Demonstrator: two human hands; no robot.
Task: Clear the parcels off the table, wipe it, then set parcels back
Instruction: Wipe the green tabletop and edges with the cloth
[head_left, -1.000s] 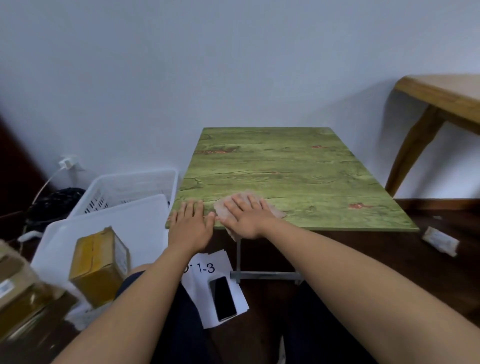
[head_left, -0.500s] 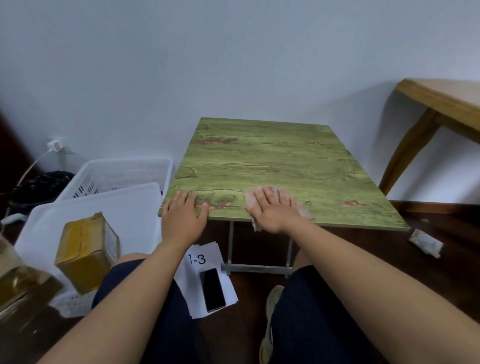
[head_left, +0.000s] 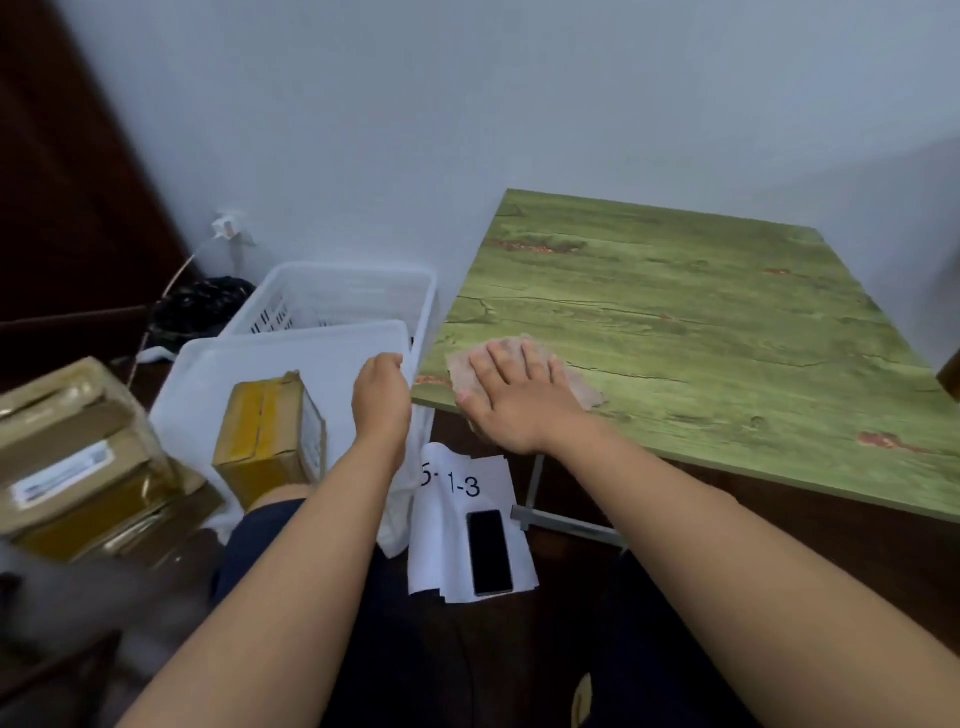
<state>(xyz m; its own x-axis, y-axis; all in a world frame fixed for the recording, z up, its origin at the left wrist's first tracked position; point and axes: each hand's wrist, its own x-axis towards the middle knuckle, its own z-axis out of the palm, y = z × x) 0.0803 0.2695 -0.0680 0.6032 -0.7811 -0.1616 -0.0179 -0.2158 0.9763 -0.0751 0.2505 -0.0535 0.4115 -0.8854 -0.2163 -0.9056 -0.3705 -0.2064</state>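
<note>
While the right hand (head_left: 519, 402) lies flat with straight fingers on the pinkish cloth (head_left: 524, 371), it presses the cloth down at the near left corner of the green table (head_left: 701, 332). No parcels are on the table top, so the wiping step looks to be the one in hand. To do it well, I think the hand should keep the cloth flat and push it in long rows to the far edge and the right edge, leaving no gaps. The left hand (head_left: 382, 397) hangs off the table, over the rim of the white bin (head_left: 291, 358), with its fingers curled; I cannot tell if it holds anything. One yellow parcel (head_left: 270, 431) sits in that bin, and more parcels (head_left: 78, 457) are stacked left of it.
</note>
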